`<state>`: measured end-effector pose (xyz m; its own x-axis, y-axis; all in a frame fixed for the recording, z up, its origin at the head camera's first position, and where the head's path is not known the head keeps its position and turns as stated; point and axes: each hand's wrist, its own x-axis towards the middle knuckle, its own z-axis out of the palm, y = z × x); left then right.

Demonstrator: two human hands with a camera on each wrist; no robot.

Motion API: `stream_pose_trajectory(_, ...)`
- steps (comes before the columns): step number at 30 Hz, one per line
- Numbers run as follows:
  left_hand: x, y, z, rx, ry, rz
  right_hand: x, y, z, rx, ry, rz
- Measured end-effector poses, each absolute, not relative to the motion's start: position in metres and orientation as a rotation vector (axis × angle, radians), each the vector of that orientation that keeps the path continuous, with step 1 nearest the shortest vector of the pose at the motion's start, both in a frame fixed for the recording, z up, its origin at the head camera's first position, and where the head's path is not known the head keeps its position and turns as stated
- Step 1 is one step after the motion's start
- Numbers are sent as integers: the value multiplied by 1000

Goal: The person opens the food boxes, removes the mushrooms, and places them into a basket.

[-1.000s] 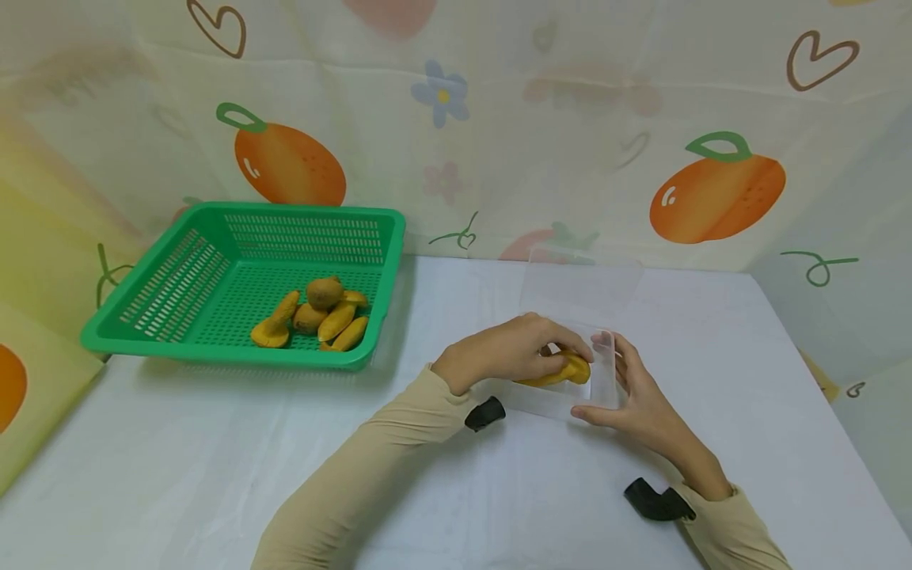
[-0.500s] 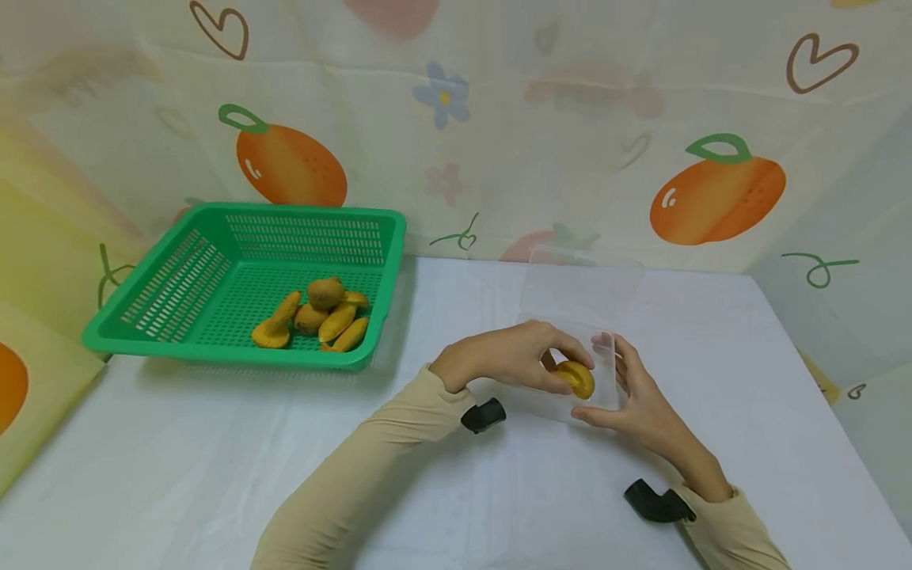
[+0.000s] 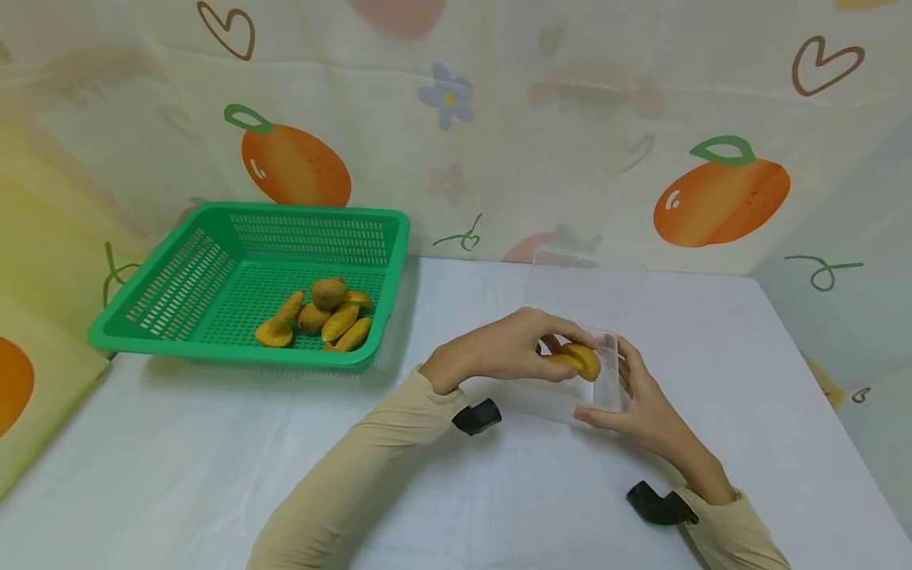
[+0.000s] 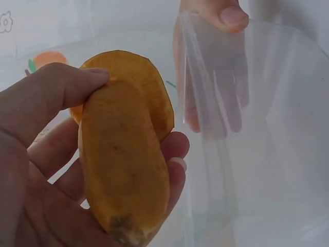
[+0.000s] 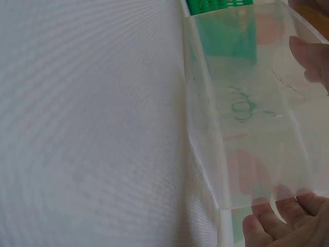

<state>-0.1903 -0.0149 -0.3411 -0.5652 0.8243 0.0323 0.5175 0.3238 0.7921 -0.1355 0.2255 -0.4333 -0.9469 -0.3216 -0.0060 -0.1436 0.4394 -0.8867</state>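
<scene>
Head view: left hand pinching a yellow mushroom at the rim of a clear plastic box, above its open top. Right hand clasping the box's near-right wall, thumb over the rim, fingers outside. Long axis of mushroom lying roughly level, left to right, cap end toward the right hand. Risk, as judged: light box tipping or sliding if steadying grip loosens; mushroom catching on rim. Green basket with more mushrooms well apart on the table
</scene>
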Motion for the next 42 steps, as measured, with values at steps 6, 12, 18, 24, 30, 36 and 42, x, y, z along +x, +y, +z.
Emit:
stream_pose_trajectory(6,-186,-25,-336,1176,2269,1150,-136,224,-433,-405,2529,-1518)
stream_pose_trajectory(12,-178,-34,-334,1159,2323,1196,-136,225,-434,-410,2558,-1488)
stream_pose_trajectory(18,-173,-46,-336,1169,2408,1227,-134,225,-433,-438,2546,-1529)
stream_pose_trajectory(24,-171,-61,-337,1175,2479,1272,-134,225,-432,-445,2532,-1547)
stream_pose_trajectory(30,-170,-80,-336,1172,2561,1299,-135,225,-432,-441,2532,-1539)
stream_pose_trajectory(36,-170,-101,-338,1158,2663,1312,-136,225,-433,-468,2543,-1541)
stream_pose_trajectory(42,-167,-121,-339,1133,2718,1340,-135,226,-434,-452,2539,-1540)
